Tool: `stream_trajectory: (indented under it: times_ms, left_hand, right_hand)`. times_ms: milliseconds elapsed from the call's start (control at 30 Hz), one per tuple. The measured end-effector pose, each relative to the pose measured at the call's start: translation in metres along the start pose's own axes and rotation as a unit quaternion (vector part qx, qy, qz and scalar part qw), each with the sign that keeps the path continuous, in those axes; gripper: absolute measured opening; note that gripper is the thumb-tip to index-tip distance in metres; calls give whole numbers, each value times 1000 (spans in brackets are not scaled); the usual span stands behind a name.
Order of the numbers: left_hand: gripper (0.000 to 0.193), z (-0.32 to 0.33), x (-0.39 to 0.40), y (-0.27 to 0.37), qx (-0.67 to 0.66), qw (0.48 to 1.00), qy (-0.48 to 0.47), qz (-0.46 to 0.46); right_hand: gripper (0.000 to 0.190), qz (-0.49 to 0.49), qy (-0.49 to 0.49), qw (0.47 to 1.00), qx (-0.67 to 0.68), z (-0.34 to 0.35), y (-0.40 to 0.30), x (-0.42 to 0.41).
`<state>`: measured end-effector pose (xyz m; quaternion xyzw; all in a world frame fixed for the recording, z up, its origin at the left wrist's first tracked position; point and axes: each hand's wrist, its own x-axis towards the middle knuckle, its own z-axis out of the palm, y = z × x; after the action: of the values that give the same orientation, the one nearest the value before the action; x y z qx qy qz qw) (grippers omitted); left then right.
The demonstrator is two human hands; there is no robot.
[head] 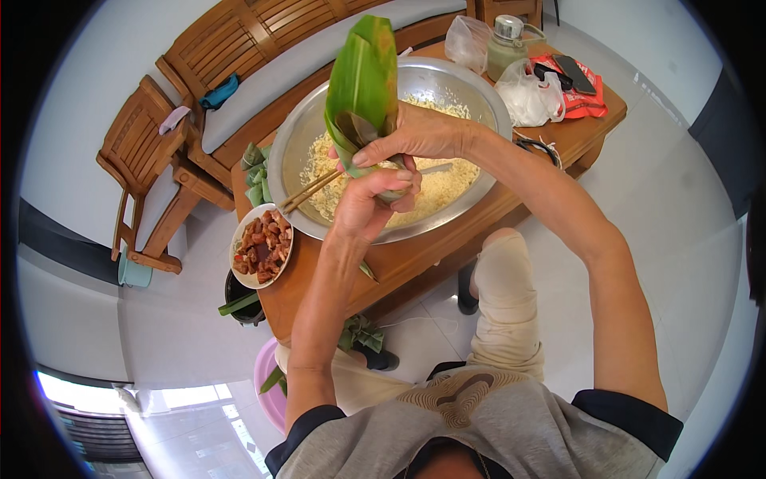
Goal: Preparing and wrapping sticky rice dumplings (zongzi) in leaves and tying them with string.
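Note:
Over a wide metal basin (296,158) I hold a green leaf wrap (362,78), its long flat end pointing up and away. My left hand (371,200) is closed round the lower, folded end. Higher up, my right hand (413,135) presses the leaf with its thumb and fingers. What the wrap contains is mostly hidden by the leaf and my fingers. Loose pale-yellow rice grains (446,188) cover much of the basin floor. A pair of chopsticks (311,190) leans on the basin's near-left rim, partly hidden behind my left hand.
A bowl of meat chunks (263,245) stands at the wooden table's (389,269) left edge, with wrapped leaf parcels (257,179) behind it. Plastic bags (529,96), a flask (507,51) and a phone (573,75) lie at the far right. A pink basin (269,383) is on the floor.

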<state>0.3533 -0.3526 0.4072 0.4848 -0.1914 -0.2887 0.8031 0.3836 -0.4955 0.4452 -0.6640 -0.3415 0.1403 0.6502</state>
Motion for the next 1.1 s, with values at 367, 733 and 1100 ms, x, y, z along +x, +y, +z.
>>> stream_trajectory:
  times_ms: [367, 733, 1100]
  left_hand:
    - [21, 0, 2, -8, -17, 997, 39, 57]
    - [17, -20, 2, -14, -100, 991, 29, 79]
    - [15, -24, 21, -5, -122, 991, 37, 49]
  right_hand:
    - [19, -71, 1, 984, -161, -2, -2, -2]
    - [30, -166, -100, 965, -178, 2, -2, -13]
    - [36, -170, -71, 972, -143, -12, 18, -5]
